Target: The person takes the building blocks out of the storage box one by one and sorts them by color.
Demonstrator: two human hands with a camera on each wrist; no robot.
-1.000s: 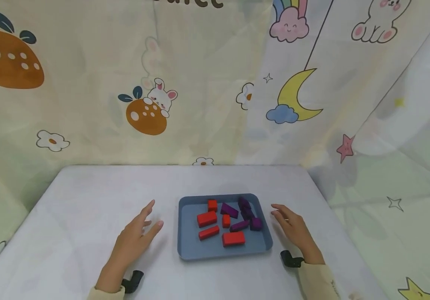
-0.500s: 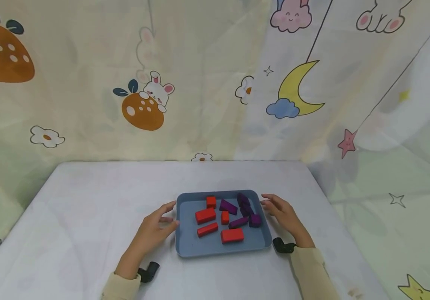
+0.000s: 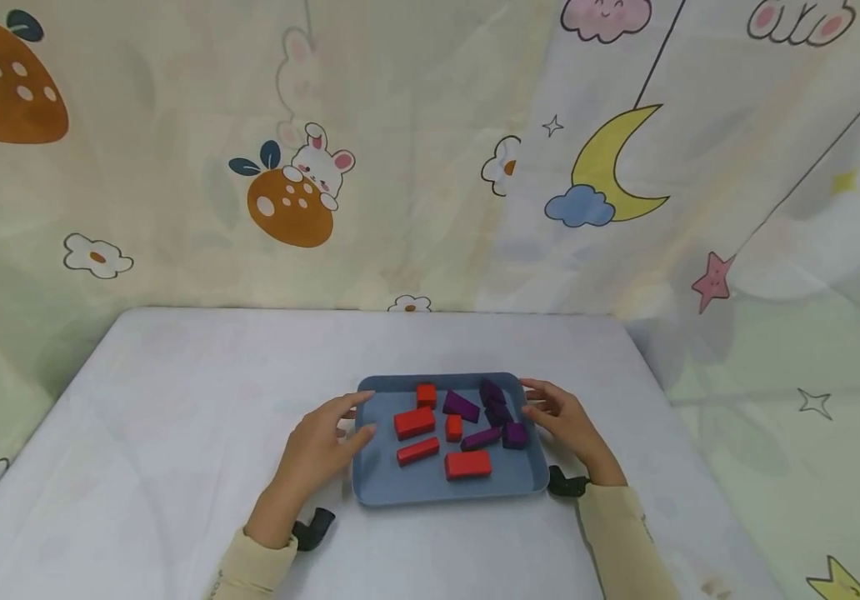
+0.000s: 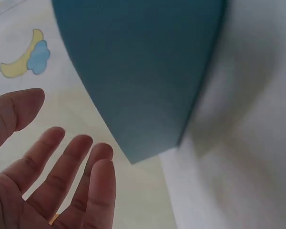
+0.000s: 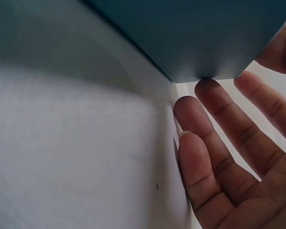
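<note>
A blue tray lies on the white table, holding several red blocks and several purple blocks. My left hand lies at the tray's left rim with its fingers straight. In the left wrist view the fingers stand a little apart from the tray's outer wall. My right hand is at the tray's right rim, fingers extended. In the right wrist view its fingertips touch the tray's wall near a corner. Neither hand holds anything.
The white table stretches to the left and behind the tray. A printed curtain hangs around the table's back and sides. Black wrist mounts show at both cuffs. The table's right edge runs close to my right arm.
Both hands have moved inward from the open table to the tray's left and right rims. The tray and blocks have not shifted.
</note>
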